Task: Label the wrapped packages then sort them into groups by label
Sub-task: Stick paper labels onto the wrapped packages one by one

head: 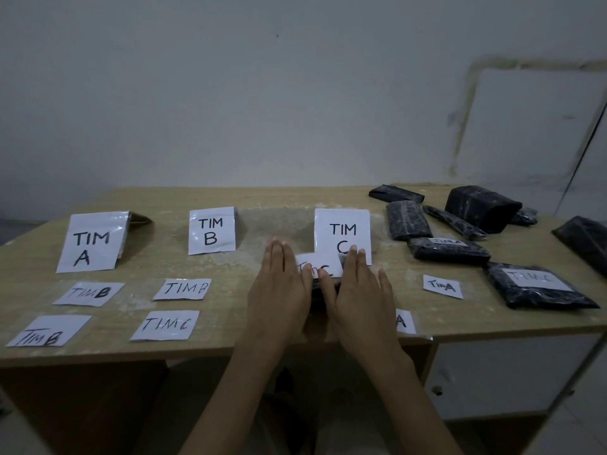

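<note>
Left hand (279,285) and right hand (359,292), fingers straight, press a TIM C label (318,265) onto a package (316,286) by the table (230,346)'s front edge; best smoothed outward from centre.

The left hand (279,287) and right hand (359,290) are bare, with long, slender fingers. Both forearms (226,389) are uncovered down to the lower edge. Dim light hides finer detail.
</note>
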